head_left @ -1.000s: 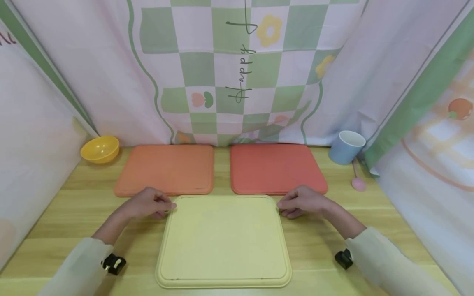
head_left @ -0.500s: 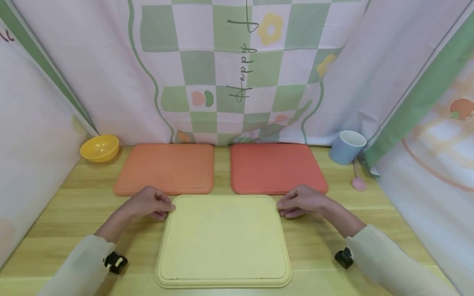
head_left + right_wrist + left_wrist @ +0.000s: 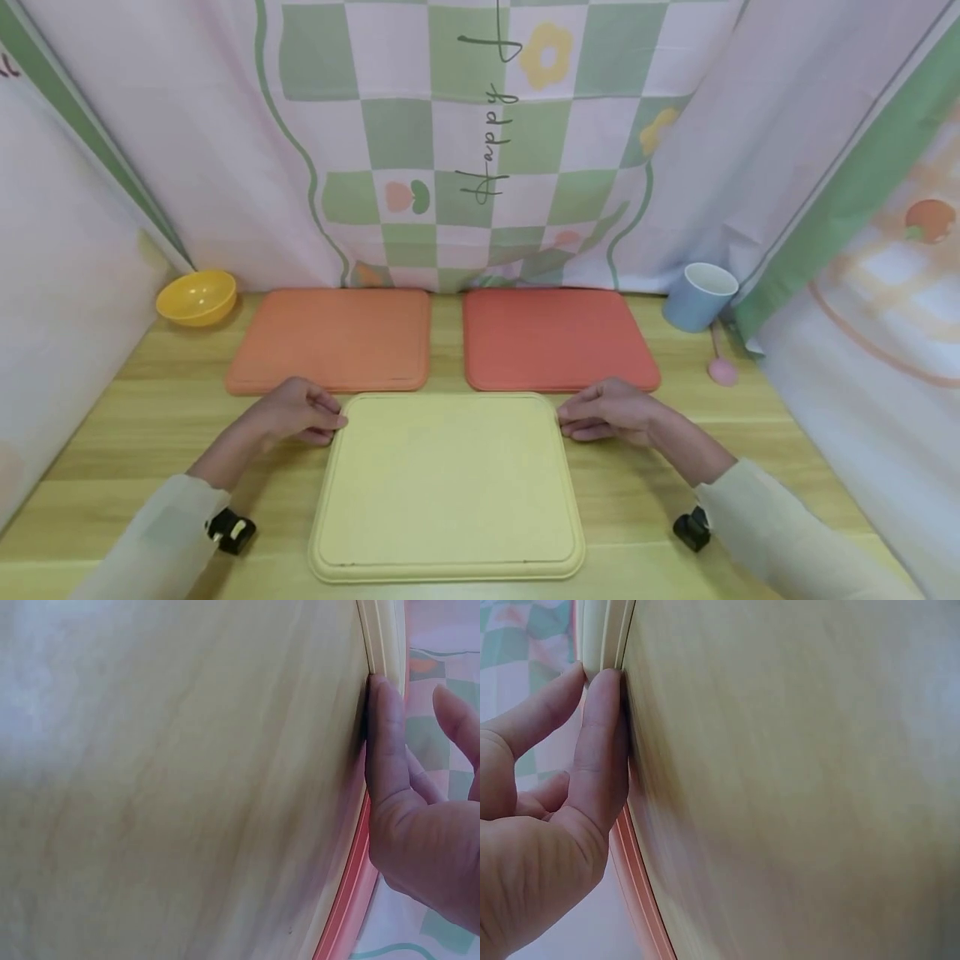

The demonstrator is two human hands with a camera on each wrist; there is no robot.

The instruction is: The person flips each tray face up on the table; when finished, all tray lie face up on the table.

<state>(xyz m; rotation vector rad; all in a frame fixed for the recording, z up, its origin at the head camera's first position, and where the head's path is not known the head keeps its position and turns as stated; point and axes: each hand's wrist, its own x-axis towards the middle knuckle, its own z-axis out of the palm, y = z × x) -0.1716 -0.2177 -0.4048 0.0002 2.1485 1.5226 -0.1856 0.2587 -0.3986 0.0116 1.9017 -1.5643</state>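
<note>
Yellow board (image 3: 447,483) lying on the bench (image 3: 637,500), lower centre of the frame. The left hand (image 3: 303,410) pinches its upper-left corner between thumb and fingers; the right hand (image 3: 611,410) touches the upper-right corner with extended fingers, thumb apart from the rim. Centre left, orange board (image 3: 333,337); centre right, red board (image 3: 558,337). Far left, yellow bowl (image 3: 197,302); right, blue cup (image 3: 696,304) with pink spoon (image 3: 722,372) just below.
</note>
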